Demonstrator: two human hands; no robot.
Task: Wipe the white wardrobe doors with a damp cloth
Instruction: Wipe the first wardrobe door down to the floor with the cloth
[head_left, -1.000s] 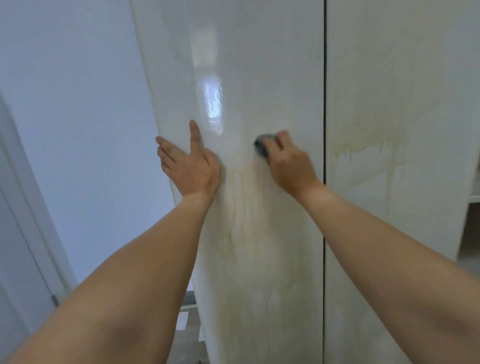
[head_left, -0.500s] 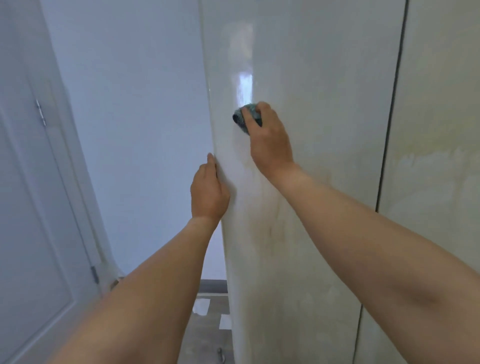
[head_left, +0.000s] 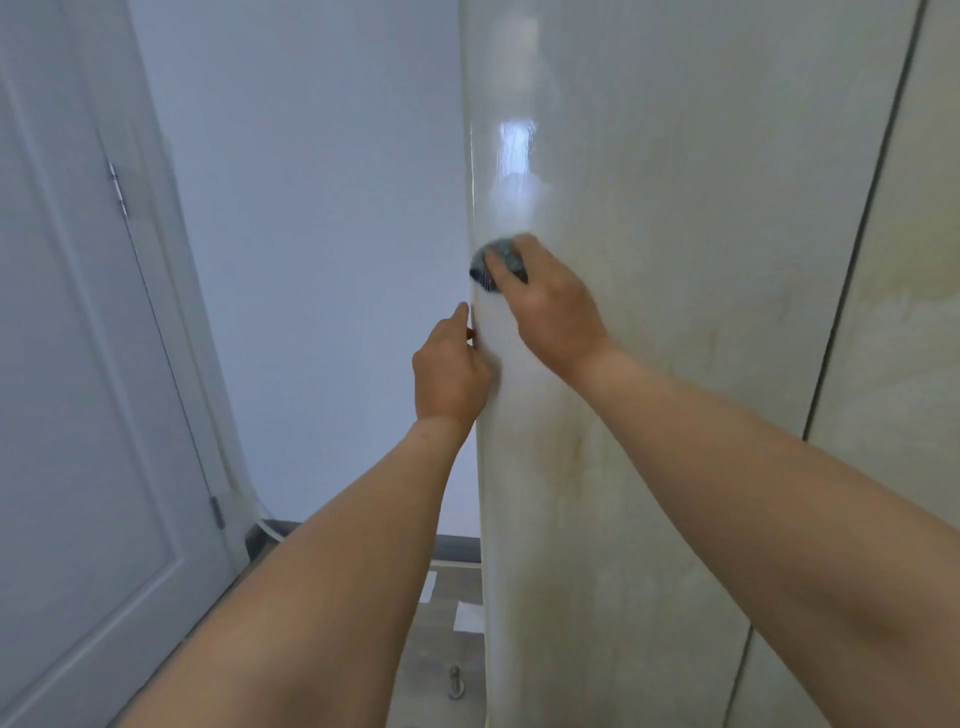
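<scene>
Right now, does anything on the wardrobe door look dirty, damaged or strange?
Yes. The wardrobe door has yellowish streaks below and right of the cloth in the right hand, so it looks stained. The next door is stained too. The left hand holds the door's edge.

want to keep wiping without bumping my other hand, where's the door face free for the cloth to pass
Free: the door face above the cloth up past the glare, and rightward to the dark seam. Crowded: the left edge below, where the left hand grips just under the right hand.
</scene>
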